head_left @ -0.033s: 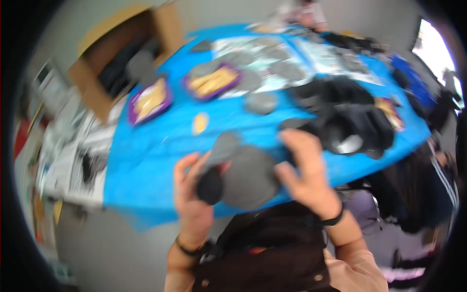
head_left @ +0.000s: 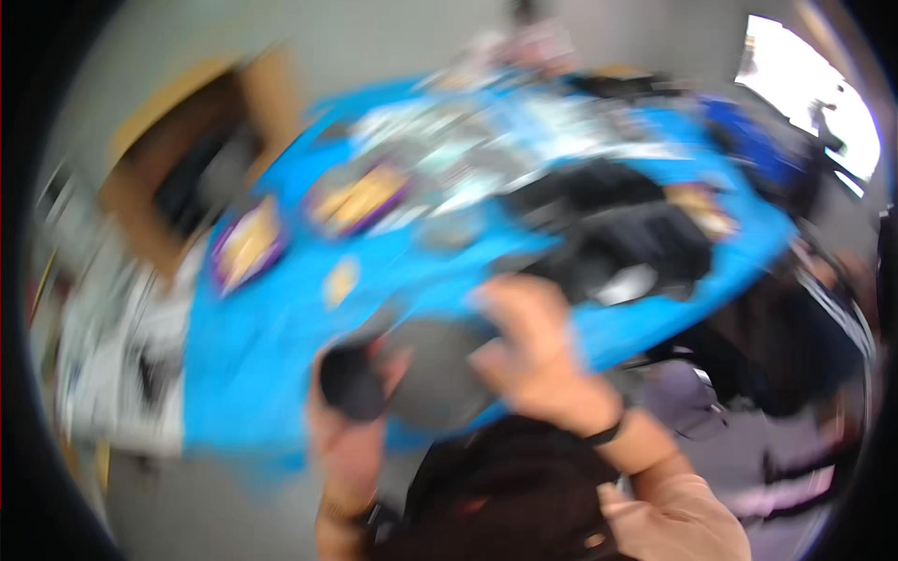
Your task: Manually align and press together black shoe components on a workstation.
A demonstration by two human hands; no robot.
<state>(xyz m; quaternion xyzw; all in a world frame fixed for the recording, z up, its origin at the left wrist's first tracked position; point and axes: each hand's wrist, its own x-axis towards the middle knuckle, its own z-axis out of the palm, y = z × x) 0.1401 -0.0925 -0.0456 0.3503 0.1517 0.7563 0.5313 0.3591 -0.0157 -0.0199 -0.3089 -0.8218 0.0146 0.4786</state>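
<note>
The picture is blurred by motion. At the table's near edge my left hand [head_left: 348, 444] is closed round a dark, rounded piece [head_left: 352, 383], whose kind I cannot make out. Against it is a larger grey, flat-looking round piece [head_left: 438, 376], lying between my hands. My right hand [head_left: 552, 365] is at the right side of this grey piece, its fingers spread apart and thumb near the edge. Whether the thumb touches it I cannot tell. Below my hands is a black bag or garment [head_left: 514, 486] at my front.
A blue cover [head_left: 253, 355] lies over the table. On it are two purple trays, one on the left [head_left: 222, 271] and one further back [head_left: 323, 224], holding yellowish pieces. Black items [head_left: 645, 243] are piled at right. A cardboard box [head_left: 140, 224] stands at the far left.
The whole view has shifted, so the table and both hands sit further left and lower. My left hand still holds the dark piece; my right hand is closer to the grey round piece.
</note>
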